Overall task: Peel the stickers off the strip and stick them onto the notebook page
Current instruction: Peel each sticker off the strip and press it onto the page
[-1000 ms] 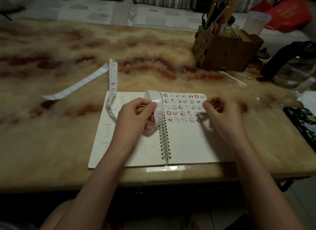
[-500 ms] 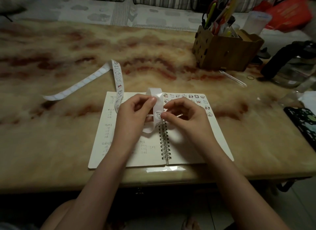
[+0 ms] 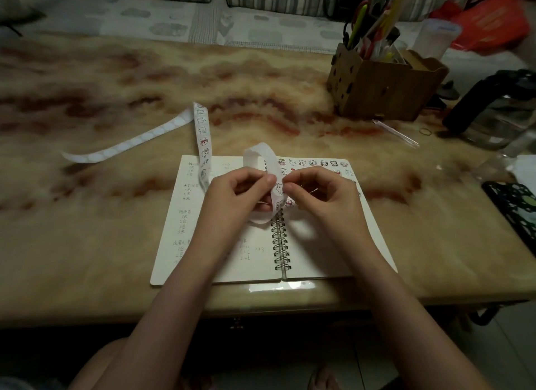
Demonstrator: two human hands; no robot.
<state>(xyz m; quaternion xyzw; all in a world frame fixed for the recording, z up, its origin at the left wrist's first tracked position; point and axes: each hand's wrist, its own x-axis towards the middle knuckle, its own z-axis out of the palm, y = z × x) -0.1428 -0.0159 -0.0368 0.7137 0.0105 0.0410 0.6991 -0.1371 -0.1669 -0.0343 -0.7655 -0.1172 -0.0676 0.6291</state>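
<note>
Two pinches on one sticker strip (image 3: 259, 154), looped up above the spiral binding (image 3: 280, 244), over the middle of the open notebook (image 3: 165, 262). Gripped on the loop's left side by the left hand (image 3: 237, 198), thumb against curled fingers. Pinched on its right face by the right hand (image 3: 322, 195), thumb and forefinger tips closed on a cartoon sticker (image 3: 279, 188); whether lifted from the backing yet, cannot tell. Runs from the left hand away across the left page onto the desk (image 3: 87, 230), printed stickers showing on that stretch, then folds back leftward as pale backing with round patches. Lying flat near the desk's front edge, the notebook: handwriting on the left page, rows of stickers (image 3: 313, 163) along the top of the right page. Farther back to the right, wooden pen holder (image 3: 385, 90) crammed with pens; clear stick (image 3: 396, 132) and rubber band (image 3: 425, 132) just in front of it; glass kettle (image 3: 499, 114) at the desk's right end. Beyond the desk, sofa (image 3: 174, 24) with striped cushions
</note>
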